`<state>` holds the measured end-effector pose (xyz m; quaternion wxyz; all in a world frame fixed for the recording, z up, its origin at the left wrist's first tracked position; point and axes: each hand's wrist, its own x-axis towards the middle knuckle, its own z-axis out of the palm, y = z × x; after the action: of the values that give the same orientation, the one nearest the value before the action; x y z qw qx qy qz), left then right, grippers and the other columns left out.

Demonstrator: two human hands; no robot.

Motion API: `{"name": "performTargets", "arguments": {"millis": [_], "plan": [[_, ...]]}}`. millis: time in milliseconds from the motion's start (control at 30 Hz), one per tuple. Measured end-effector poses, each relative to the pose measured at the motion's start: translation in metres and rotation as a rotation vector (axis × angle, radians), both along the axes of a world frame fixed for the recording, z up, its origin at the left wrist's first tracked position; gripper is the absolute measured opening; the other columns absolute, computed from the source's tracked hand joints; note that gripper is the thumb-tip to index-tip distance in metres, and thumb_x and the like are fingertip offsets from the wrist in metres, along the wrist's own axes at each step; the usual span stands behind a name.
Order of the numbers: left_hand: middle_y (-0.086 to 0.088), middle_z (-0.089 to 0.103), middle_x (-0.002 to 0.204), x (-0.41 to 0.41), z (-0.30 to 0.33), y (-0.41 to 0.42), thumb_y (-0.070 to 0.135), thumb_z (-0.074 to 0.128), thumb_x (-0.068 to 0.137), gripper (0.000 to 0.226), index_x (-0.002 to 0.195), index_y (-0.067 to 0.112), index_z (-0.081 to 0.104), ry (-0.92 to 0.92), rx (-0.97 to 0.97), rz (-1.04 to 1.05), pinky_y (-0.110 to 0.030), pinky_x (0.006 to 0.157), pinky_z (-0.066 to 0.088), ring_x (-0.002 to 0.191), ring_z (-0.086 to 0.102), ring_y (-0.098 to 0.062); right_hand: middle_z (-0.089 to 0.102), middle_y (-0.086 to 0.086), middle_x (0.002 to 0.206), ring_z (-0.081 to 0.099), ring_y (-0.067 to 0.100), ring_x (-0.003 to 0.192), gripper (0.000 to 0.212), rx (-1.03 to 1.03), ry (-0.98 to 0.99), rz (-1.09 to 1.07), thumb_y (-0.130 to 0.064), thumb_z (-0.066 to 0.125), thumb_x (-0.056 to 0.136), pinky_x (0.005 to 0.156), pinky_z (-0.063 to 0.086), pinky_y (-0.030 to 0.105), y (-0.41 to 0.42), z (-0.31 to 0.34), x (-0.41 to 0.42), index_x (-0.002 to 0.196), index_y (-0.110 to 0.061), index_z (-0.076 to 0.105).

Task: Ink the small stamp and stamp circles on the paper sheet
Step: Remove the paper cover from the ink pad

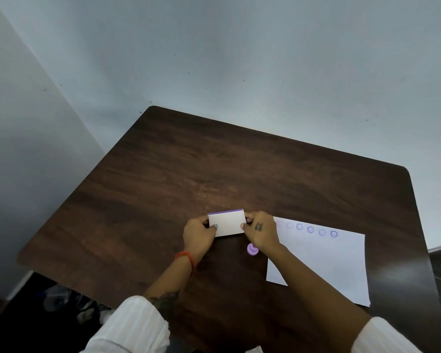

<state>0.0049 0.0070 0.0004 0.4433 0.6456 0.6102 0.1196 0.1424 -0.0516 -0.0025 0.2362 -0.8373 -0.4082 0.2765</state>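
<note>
A small white rectangular ink pad case [227, 223] with a purple far edge is held flat just above the dark table. My left hand [198, 233] grips its left end and my right hand [260, 231] grips its right end. Whether the lid is open I cannot tell. The small purple stamp [252, 249] stands on the table just below my right hand, touching neither hand. A white paper sheet [326, 261] lies to the right, with a row of several purple circle prints [310, 229] along its far edge, some faint.
The dark wooden table [214, 161] stretches far ahead and to the left, its edges meeting pale walls. My right forearm crosses the paper's near left corner. Dark clutter lies on the floor at lower left [61, 296].
</note>
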Motion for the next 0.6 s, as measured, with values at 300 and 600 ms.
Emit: {"name": "performTargets", "arguments": {"millis": [300, 600], "plan": [[-0.013, 0.061, 0.125, 0.002, 0.003, -0.003, 0.020, 0.063, 0.084, 0.040, 0.122, 0.009, 0.057, -0.016, -0.008, 0.050, -0.041, 0.100, 0.047, 0.114, 0.057, -0.029, 0.071, 0.014, 0.103, 0.064, 0.026, 0.092, 0.027, 0.044, -0.025, -0.087, -0.016, 0.064, 0.083, 0.073, 0.043, 0.021, 0.003, 0.003, -0.006, 0.107, -0.006, 0.068], [-0.013, 0.061, 0.123, -0.020, 0.020, 0.014, 0.022, 0.063, 0.083, 0.038, 0.120, 0.011, 0.059, -0.074, 0.069, 0.143, -0.038, 0.095, 0.047, 0.112, 0.057, -0.029, 0.066, 0.011, 0.114, 0.061, 0.026, 0.100, 0.032, 0.154, -0.018, -0.005, -0.015, 0.063, 0.084, 0.074, 0.040, 0.020, 0.022, 0.024, -0.026, 0.116, -0.014, 0.064]]}}
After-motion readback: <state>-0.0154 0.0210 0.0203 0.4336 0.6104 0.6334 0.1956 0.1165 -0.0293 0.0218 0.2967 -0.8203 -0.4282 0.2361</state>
